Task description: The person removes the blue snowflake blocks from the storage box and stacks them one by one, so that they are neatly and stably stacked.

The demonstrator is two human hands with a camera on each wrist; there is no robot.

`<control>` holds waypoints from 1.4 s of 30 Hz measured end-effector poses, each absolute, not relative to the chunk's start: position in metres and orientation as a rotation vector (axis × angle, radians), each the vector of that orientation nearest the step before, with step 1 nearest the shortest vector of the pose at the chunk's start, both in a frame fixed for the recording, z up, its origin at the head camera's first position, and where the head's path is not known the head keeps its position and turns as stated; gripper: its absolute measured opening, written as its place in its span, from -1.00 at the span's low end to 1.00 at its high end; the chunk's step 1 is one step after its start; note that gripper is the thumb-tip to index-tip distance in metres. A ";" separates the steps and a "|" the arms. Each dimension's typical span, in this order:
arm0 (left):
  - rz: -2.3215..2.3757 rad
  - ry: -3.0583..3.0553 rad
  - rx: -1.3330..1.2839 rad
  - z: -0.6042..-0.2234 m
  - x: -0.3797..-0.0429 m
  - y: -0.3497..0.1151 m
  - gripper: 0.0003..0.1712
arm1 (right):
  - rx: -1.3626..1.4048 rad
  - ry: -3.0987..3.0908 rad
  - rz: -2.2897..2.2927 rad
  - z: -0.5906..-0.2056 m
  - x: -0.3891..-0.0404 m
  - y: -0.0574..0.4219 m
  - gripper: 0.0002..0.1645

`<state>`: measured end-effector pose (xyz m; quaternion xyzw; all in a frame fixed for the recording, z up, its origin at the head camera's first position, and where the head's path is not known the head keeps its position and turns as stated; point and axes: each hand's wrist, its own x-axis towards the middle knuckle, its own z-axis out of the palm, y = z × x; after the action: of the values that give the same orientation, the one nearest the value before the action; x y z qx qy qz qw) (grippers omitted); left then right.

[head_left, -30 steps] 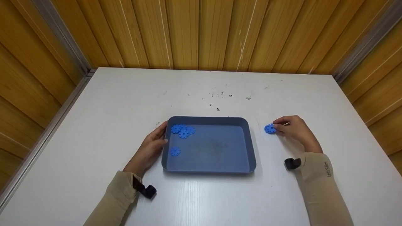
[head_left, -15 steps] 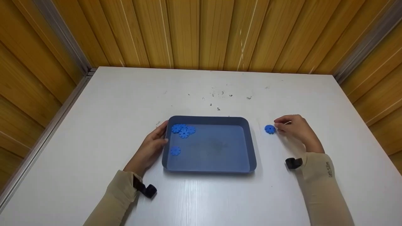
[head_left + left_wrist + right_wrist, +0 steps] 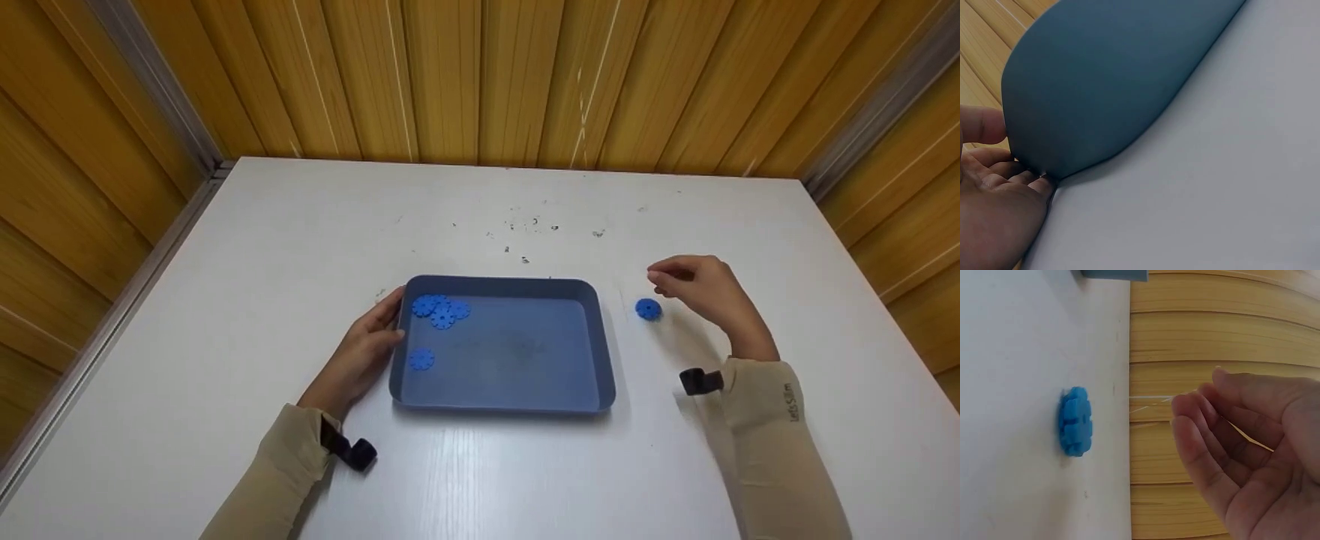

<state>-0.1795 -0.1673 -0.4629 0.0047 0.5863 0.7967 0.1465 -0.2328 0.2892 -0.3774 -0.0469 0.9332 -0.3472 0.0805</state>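
My left hand grips the left side of a blue-grey tray, thumb at the rim. In the left wrist view the curled fingers meet the tray's lower edge. To the right of the tray lies a blue notched plastic disc on the table; the right wrist view shows this notched piece as thick, with layered edges, like discs stacked together. Just above and behind it hovers my right hand, holding nothing, fingers loosely bent and thumb near the fingertips.
Inside the tray, several blue notched discs overlap in the far left corner, and a single disc lies nearer on the left. The white table carries dark scuffs; wood-patterned walls border it behind and at the sides.
My right hand has let go of the blue disc and lifted away from it, up and back. The left hand stays at the tray. The view has shifted slightly.
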 end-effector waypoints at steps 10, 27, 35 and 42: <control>2.299 1.684 0.014 -0.463 -0.179 -0.167 -0.15 | -0.343 2.808 -1.003 -0.349 -0.237 0.246 -0.48; 2.288 1.682 0.045 -0.462 -0.176 -0.169 -0.15 | -0.628 2.714 -0.943 -0.337 -0.247 0.159 -0.64; 2.286 1.675 0.065 -0.462 -0.177 -0.170 -0.15 | -0.693 2.634 -0.947 -0.350 -0.252 0.118 -0.67; 2.293 1.689 0.048 -0.463 -0.178 -0.170 -0.16 | -0.767 2.589 -0.928 -0.364 -0.255 0.087 -0.64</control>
<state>-0.1779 -0.1696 -0.4630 0.0167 0.5866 0.7964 0.1462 -0.2552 0.0870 -0.3639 -0.2659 0.8975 -0.3217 0.1428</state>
